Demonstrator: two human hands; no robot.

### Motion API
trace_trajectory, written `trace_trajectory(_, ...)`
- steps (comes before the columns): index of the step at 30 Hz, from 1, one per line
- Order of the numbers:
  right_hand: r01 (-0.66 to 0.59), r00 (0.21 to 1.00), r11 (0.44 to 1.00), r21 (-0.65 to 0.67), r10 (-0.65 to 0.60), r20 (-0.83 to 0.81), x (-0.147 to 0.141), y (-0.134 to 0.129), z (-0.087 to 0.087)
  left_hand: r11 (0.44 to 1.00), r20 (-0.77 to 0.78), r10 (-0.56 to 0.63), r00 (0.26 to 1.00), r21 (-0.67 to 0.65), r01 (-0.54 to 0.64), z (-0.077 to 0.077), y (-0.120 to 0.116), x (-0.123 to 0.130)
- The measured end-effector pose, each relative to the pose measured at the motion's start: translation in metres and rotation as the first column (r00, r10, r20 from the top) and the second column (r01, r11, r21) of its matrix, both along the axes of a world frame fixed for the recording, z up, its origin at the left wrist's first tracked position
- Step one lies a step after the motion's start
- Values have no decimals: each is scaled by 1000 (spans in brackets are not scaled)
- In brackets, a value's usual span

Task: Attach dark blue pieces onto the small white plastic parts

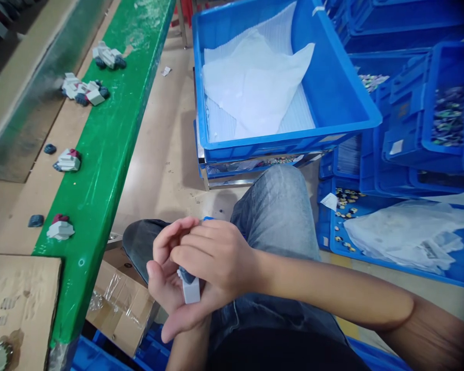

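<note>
In front of my lap a small white and dark grey toy vehicle piece (191,291) sits between my two hands, partly hidden by the fingers. My left hand (164,286) cups it from below and the left side, fingers curled around it. Over the top comes my right hand (222,252), its fingers closed over the left palm and its thumb stretched below the piece. Along the green bench strip (100,165) to the left lie similar white toys with dark wheels (108,55), a cluster of them (85,90), and two white and magenta pieces (67,161).
Loose dark parts (36,221) lie by the bench's inner edge. A cardboard sheet (19,304) covers the near bench corner, with a taped carton (119,304) below. A large blue crate (290,134) with white sheets stands ahead; stacked blue bins (406,123) with small parts fill the right.
</note>
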State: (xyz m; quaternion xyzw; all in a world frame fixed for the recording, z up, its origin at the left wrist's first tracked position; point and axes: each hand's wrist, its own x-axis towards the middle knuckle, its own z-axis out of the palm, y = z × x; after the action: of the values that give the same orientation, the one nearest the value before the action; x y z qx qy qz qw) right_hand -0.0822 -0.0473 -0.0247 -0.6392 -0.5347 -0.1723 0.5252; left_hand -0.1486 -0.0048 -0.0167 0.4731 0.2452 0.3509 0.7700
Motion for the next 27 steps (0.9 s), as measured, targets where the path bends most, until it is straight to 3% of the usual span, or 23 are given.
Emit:
trace_trajectory(4, -5, 1000, 992, -124, 4, -15, 2, -1, -1, 997, -54, 15, 998, -78, -19, -19, -1, -5)
trace_trajectory(8, -64, 992, 964, -258, 34, -119, 2, -5, -2, 993, -59, -7, 998, -120, 0, -27, -4, -9)
trace_trajectory(15, -137, 941, 967, -213, 60, -333, 1, -6, 4, 969, 42, -28, 999, -243, 38, -22, -6, -9)
trace_trajectory(18, -101, 939, 974, -203, 26, -342, 0, -6, 3, 989, -47, 11, 999, -149, -17, -20, -5, -12)
trace_trajectory(21, -75, 946, 963, -257, -14, -325, -2, -7, -1, 998, -108, 55, 993, 27, -53, -20, 0, -17)
trace_trajectory(24, -69, 949, 958, -277, -23, -314, 0, -11, -4, 977, -128, 22, 991, 215, 6, -18, 11, -21)
trace_trajectory(27, -2, 975, 940, -341, -75, -210, 10, -15, -7, 944, -308, -16, 951, 308, 116, -13, 25, -28)
